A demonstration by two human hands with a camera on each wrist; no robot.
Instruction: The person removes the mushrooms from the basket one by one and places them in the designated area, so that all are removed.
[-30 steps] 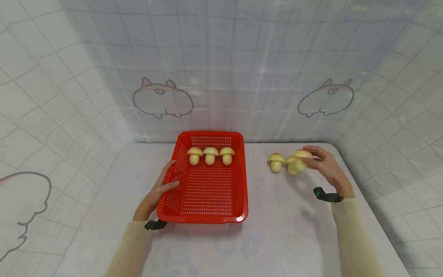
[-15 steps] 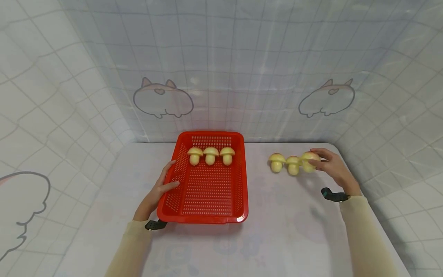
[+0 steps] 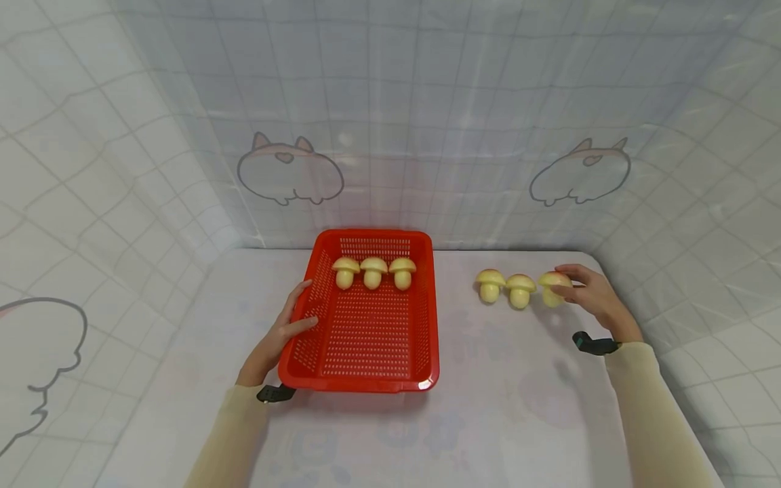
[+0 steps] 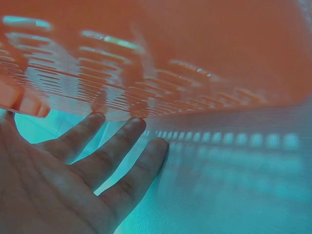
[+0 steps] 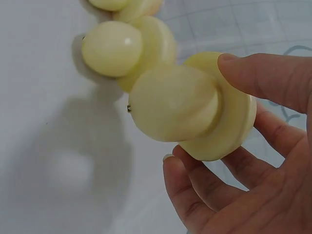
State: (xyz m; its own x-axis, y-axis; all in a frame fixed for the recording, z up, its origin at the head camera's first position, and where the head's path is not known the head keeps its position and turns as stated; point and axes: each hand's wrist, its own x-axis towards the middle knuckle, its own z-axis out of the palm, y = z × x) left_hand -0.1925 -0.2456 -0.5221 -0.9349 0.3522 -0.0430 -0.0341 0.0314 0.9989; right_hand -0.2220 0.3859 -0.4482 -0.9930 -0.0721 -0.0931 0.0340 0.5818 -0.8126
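My right hand [image 3: 593,298] pinches a yellow mushroom [image 3: 554,287] by its cap, thumb on one side and fingers on the other, stem towards me. Whether its underside touches the table I cannot tell. Just left of it, a middle mushroom [image 3: 521,290] and a further mushroom [image 3: 490,285] lie side by side on the table. My left hand [image 3: 277,339] holds the left side of a red plastic basket [image 3: 436,325], thumb over the rim; in the left wrist view the fingertips [image 4: 134,126] meet its slotted outside. Three similar mushrooms [image 3: 373,272] form a row at the basket's far end.
The white table [image 3: 488,407] carries the basket left of centre. A grid-patterned sheet [image 3: 439,169] with cartoon animal drawings rises behind it and at both sides. The right side of the sheet [image 3: 689,285] is close to my right hand.
My right hand has carried its mushroom rightwards and slightly down, away from overlapping the middle one, leaving a small gap. The left hand and basket keep their places.
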